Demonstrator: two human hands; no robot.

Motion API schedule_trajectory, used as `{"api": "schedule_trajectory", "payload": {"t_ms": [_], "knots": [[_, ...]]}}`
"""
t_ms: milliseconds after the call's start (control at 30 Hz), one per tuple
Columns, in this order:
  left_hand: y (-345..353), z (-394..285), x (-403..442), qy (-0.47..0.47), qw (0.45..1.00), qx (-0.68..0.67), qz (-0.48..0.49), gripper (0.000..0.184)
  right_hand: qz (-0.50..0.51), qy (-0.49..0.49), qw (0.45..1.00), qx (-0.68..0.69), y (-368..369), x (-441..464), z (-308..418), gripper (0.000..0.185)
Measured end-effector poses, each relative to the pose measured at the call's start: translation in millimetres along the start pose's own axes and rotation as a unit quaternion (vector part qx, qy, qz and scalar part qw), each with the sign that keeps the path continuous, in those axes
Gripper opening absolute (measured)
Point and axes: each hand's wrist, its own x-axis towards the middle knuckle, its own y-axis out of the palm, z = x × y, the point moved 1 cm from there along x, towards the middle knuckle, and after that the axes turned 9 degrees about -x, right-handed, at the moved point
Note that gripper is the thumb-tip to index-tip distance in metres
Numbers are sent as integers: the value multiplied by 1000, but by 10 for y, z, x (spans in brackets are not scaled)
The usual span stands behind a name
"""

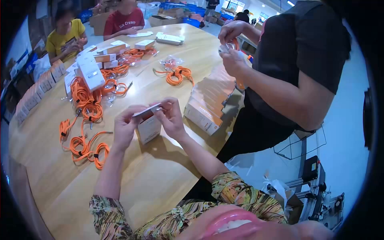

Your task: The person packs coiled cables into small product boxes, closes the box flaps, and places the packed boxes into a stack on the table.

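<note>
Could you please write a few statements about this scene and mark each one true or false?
1. The left hand and right hand are both at the top of a white box. True.
2. The cables piled on the table are blue. False: they are orange.
3. A row of boxes stands to the right of the white box. True.
4. The hands of the dark-shirted co-worker rest flat on the table. False: they are raised, holding something orange.

"Ice Cream" in pale letters across a red shirt (124, 25) at the table (154, 182), print on the orange-and-white boxes (207, 101) too small to read
</note>
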Motion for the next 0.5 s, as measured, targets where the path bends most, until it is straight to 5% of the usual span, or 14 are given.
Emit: {"api": "schedule_trajectory", "payload": {"t_ms": [133, 300, 500], "knots": [[70, -188, -28, 2, 994, 45, 100, 20, 25, -7, 998, -48, -68, 5, 4, 18], [-10, 73, -68, 144, 970, 171, 99, 25, 47, -92, 984, -148, -109, 33, -100, 21], [15, 219, -111, 70, 993, 70, -64, 40, 2, -2, 987, -163, -74, -20, -18, 26]]}}
